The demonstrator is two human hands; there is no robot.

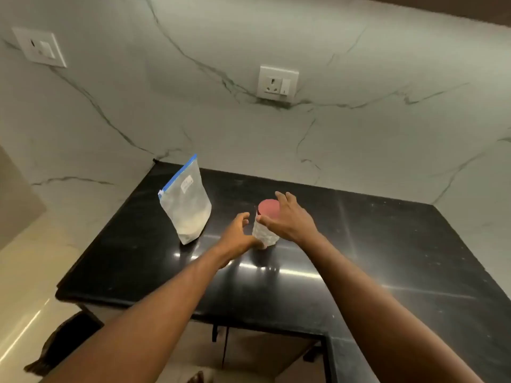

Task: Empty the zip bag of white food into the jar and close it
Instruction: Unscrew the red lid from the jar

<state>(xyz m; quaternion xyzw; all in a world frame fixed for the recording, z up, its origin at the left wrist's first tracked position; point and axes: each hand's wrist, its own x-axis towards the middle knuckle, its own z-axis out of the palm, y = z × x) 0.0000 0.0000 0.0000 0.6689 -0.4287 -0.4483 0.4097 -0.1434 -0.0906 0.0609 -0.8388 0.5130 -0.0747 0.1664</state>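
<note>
A clear zip bag [188, 203] with a blue seal strip stands upright on the black counter [359, 244], white food settled in its lower half. To its right stands a textured clear jar [265, 234] with a pink lid [267, 208] on top. My left hand [240, 230] is at the jar's lower left side, fingers spread and curled toward it. My right hand [290, 217] reaches around the lid from the right, thumb near the lid's front rim, fingers behind it. Whether either hand grips the jar is unclear.
A marble wall backs the counter, with a socket plate [277, 83] above the jar and another [39, 47] at upper left. The counter's front edge drops to cabinet doors [249, 352] below. A dark mat [63, 344] lies on the floor at left.
</note>
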